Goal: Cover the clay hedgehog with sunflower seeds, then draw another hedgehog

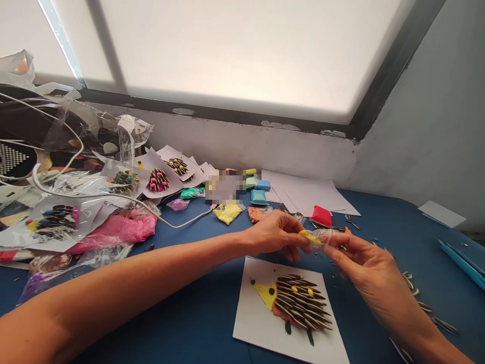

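Observation:
Above the table, my left hand (278,232) pinches a bit of yellow modelling clay (311,237). My right hand (366,260) grips the clear plastic wrapper (323,233) around that clay, so both hands are closed on the same small packet. Just below them lies a white card (252,316) bearing a hedgehog (301,303) with a yellow clay face, an orange body edge and black legs. Striped sunflower seeds form its spines, with two yellow clay dots (294,289) among them.
Clay packets in red (321,216), teal (258,197) and yellow (228,212) lie behind my hands. Finished hedgehog cards, a pink cloth (117,230) and a white cable (109,195) crowd the left. Loose seeds (413,285) and a blue pen-like object (462,263) are at right.

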`<state>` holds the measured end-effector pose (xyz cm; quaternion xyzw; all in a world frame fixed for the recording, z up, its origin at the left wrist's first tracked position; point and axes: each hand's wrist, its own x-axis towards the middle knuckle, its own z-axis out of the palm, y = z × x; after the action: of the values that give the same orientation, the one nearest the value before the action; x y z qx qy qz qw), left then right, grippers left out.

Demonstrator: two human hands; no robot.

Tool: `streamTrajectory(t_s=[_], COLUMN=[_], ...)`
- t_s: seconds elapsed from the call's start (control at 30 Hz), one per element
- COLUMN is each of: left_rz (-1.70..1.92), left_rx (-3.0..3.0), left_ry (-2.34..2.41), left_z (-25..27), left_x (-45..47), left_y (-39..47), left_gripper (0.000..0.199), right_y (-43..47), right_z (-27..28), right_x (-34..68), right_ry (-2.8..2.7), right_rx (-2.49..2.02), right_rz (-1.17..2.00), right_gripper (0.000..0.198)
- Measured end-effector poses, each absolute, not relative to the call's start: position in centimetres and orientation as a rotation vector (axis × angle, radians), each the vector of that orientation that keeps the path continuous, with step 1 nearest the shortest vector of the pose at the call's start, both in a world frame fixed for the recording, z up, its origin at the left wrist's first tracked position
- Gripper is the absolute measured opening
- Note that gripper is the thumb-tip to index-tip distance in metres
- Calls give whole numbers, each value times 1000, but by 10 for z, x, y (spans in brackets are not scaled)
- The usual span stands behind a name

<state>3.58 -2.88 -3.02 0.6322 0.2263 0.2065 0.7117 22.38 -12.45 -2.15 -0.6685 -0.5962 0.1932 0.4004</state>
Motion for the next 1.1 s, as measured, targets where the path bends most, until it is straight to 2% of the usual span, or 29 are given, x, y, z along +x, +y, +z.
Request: streamTrajectory(t_s=[0.13,0.37,0.57,0.83,1.1], left_rz=[459,396,390,465,401], left_rx=[1454,1397,1330,1290,1334], left_ry=[485,402,403,447,470], left_z=[-30,-30,-30,-40,-34], left_x=[35,33,32,37,33], left_y=[-29,-25,-23,-22,-27], left_gripper=[51,49,52,30,51], right_y=[-125,-125,-122,-121,-125], right_z=[-19,-26,-32,-33,-28], right_x=[222,219,231,231,223], right_ry=[-1555,-1572,-1615,-1661,-1658], right_rx=[-1676,-1644,-1627,-1626,-1645], right_rz=[554,545,452,421,425], right_gripper=[39,50,40,36,43])
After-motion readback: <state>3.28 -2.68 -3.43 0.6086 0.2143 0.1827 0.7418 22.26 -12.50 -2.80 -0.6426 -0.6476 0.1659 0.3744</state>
